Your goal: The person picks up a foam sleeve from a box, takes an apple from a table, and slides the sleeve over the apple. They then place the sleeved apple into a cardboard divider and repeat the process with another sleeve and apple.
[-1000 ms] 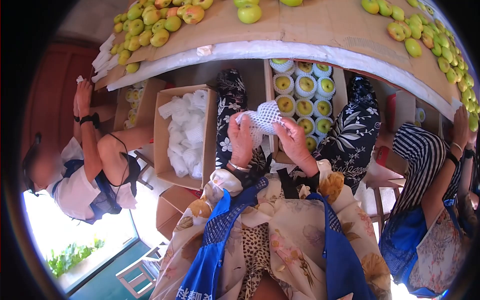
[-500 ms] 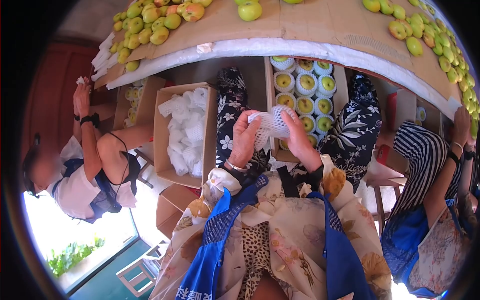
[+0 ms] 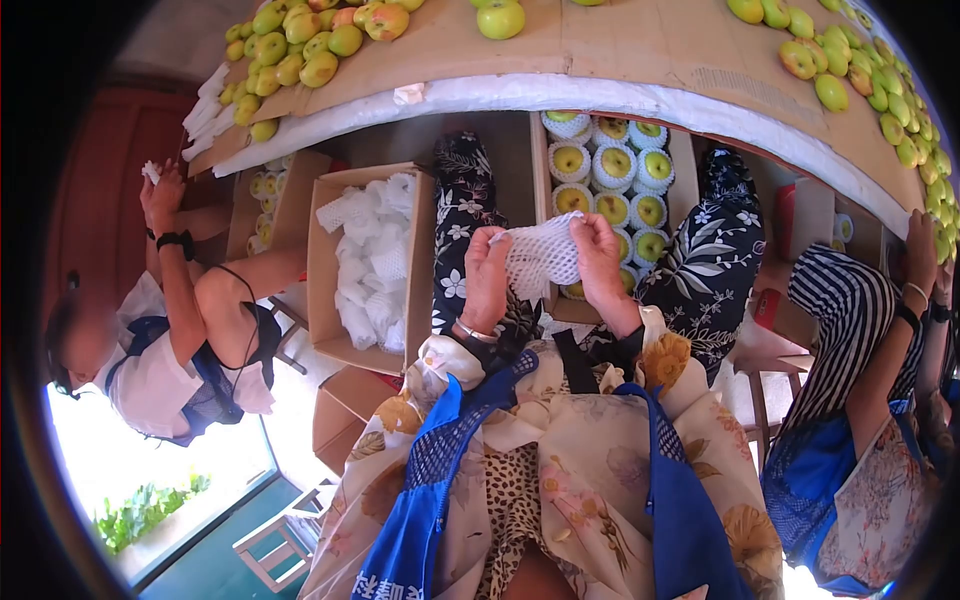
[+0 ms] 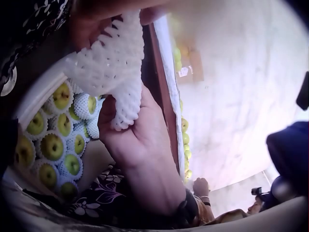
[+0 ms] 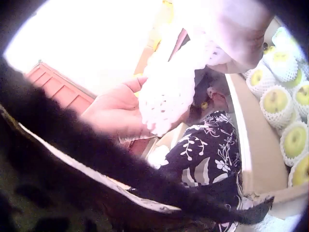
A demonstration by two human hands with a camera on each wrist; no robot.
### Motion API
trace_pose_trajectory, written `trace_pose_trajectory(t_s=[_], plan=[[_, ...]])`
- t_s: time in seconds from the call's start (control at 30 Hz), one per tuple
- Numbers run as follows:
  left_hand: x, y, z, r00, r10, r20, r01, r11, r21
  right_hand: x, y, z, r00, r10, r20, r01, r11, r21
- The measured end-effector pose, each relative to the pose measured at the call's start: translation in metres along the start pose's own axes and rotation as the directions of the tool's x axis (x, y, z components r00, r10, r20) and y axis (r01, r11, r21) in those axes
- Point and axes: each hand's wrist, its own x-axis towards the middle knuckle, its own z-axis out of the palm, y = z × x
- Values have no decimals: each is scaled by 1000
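A white foam fruit net (image 3: 543, 252) is stretched sideways between my two hands, above the lap. My left hand (image 3: 484, 284) pinches its left end between thumb and fingers. The other end is pinched by my right hand (image 3: 602, 262). In the left wrist view the net (image 4: 108, 63) looks flattened, with its mesh drawn open, and no fruit shows inside. Just beyond the hands, between the knees, stands a carton (image 3: 540, 190) with rows of green apples (image 3: 614, 162), each in a white net cup. To the left, an open box (image 3: 318, 260) holds a heap of white foam nets (image 3: 372, 265).
A cardboard-covered table (image 3: 640, 50) with a white padded edge (image 3: 480, 100) spans the front. Loose apples (image 3: 300, 45) lie at its left, more apples (image 3: 850, 65) at its right. One person (image 3: 170, 320) sits at left, another (image 3: 860, 400) at right. A brown carton (image 3: 345, 420) stands near my left.
The net, bunched and rolled between my fingers before, is now spread wider and flatter. My right hand has turned and its fingers have moved up to the net's upper right corner.
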Motion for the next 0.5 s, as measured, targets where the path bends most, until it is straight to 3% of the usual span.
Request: trace_pose_trajectory(t_s=[0.13, 0.2, 0.23, 0.3, 0.37, 0.4, 0.43, 0.5], plan=[[-1, 0, -2, 1000, 11, 23, -12, 999, 50, 2, -8, -3, 999, -37, -40, 33, 994, -104], [4, -9, -14, 998, 26, 52, -40, 957, 288, 6, -17, -8, 994, -105, -16, 86, 885, -458], [7, -13, -22, 991, 80, 104, -120, 876, 468, 6, -18, -9, 983, -185, 12, 163, 834, -527], [-4, 2, -11, 965, 204, 163, -261, 794, 550, 10, -25, -11, 976, -217, 35, 195, 785, -587], [-13, 31, 2, 866, 292, 406, -498, 454, 739, 10, -42, 2, 958, -243, 155, 284, 698, -657], [-19, 41, 16, 804, 347, 483, -559, 165, 813, 4, -55, 14, 956, -192, 221, 292, 674, -678], [-20, 37, 23, 801, 357, 480, -560, 166, 812, 0, -58, 23, 954, -195, 230, 300, 671, -678], [-20, 33, 32, 830, 330, 450, -515, 139, 846, -5, -61, 40, 899, -185, 397, 405, 698, -591]])
